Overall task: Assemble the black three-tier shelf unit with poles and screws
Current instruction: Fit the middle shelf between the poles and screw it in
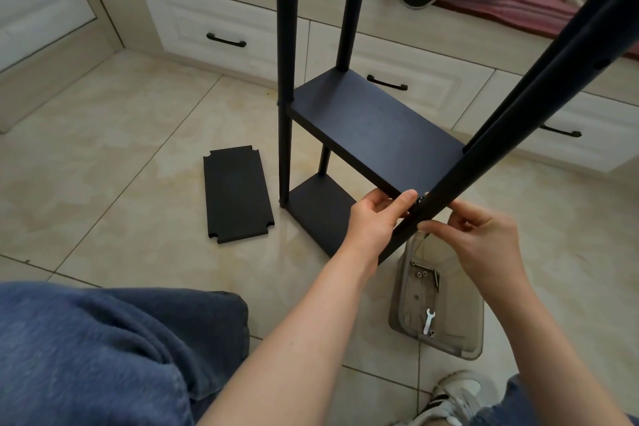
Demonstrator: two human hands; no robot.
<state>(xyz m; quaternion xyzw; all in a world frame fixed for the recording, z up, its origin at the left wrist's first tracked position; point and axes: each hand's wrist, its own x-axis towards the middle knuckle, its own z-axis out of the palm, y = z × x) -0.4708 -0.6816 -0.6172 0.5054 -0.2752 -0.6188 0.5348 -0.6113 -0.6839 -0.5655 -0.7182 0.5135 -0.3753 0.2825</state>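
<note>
The black shelf unit stands on the tiled floor with a middle shelf board [373,130] and a bottom board [320,207] fixed between black poles. My left hand [375,218] grips the near corner of the middle board, its fingers reaching a small screw at the near pole [518,117]. My right hand [484,239] pinches that near pole just below the joint. A loose third shelf board [237,194] lies flat on the floor to the left.
A clear plastic tray [437,304] by my right hand holds several screws and a small silver wrench [428,321]. White drawers with black handles [226,40] run along the back. My knees and a shoe [453,398] are close in front.
</note>
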